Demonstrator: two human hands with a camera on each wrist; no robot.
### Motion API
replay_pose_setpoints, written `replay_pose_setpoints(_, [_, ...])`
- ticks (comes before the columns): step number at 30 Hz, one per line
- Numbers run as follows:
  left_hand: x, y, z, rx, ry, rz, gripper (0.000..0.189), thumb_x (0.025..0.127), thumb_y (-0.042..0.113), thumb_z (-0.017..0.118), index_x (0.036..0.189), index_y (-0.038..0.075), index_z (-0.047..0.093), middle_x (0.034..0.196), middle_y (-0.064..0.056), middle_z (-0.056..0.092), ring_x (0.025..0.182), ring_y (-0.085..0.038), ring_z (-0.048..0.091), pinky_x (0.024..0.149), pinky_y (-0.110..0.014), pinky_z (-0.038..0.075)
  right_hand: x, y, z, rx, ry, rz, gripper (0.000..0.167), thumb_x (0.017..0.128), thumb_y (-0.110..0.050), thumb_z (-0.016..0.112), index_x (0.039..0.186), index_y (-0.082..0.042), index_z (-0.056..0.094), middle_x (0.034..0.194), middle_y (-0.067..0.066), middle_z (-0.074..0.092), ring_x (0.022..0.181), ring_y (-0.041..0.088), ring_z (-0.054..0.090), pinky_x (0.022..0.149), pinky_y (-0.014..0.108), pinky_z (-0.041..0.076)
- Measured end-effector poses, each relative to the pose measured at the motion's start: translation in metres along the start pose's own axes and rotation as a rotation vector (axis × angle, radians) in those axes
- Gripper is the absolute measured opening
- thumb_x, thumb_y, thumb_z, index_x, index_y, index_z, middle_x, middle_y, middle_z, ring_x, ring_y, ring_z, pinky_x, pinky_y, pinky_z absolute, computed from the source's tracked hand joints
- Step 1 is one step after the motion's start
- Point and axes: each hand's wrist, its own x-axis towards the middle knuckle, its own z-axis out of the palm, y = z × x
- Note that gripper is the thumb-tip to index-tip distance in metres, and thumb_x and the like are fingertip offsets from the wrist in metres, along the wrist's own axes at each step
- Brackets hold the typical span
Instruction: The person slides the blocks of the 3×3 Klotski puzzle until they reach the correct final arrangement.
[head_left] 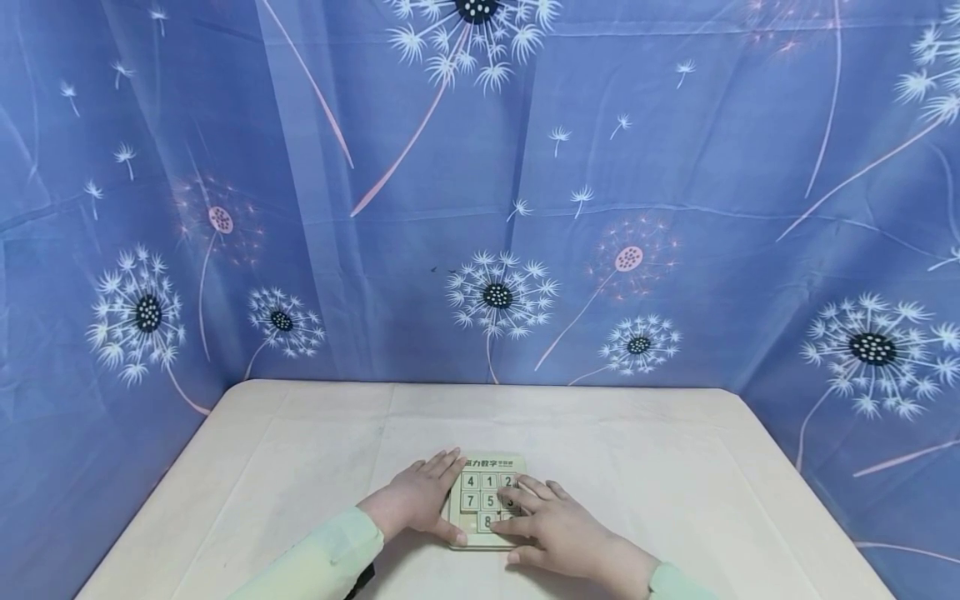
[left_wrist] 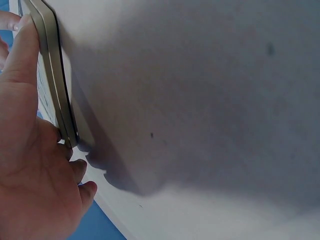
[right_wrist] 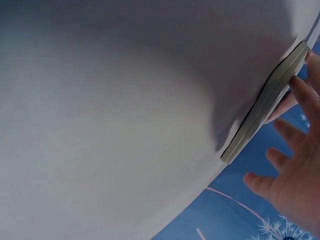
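Observation:
A pale green number sliding puzzle (head_left: 487,540) lies flat on the table, with numbered square tiles in its frame. Rows read 4, 1, 2, then 7, 5, 3; below them an empty slot is at the left, beside the 8 tile (head_left: 487,522). My left hand (head_left: 416,497) holds the puzzle's left side, thumb at the near corner and fingers at the far one. In the left wrist view, that thumb lies along the puzzle's edge (left_wrist: 52,65). Spread fingers of my right hand (head_left: 558,533) reach over the right-hand tiles, partly covering them, with a fingertip at the 8 tile.
A cream cloth covers the table (head_left: 322,442). Blue curtains (head_left: 390,275) with a dandelion print stand behind and at both sides of it. Light green sleeves (head_left: 322,550) cover the forearms.

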Motion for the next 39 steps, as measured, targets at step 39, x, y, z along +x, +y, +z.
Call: replay_pose_setpoints(39, [-0.0003,0.0004,0.0001,-0.002,0.005,0.001,0.121,0.068,0.072,0.079,0.160,0.008,0.033,0.171,-0.009,0.029,0.159,-0.027,0.028,0.130,-0.048,0.031,0.0026,-0.0020,-0.0040,0.060,0.004,0.056,0.053,0.099,-0.059,0.055,0.142,-0.029,0.061,0.155,0.007,0.055,0.144,0.040,0.049,0.107,0.069,0.049])
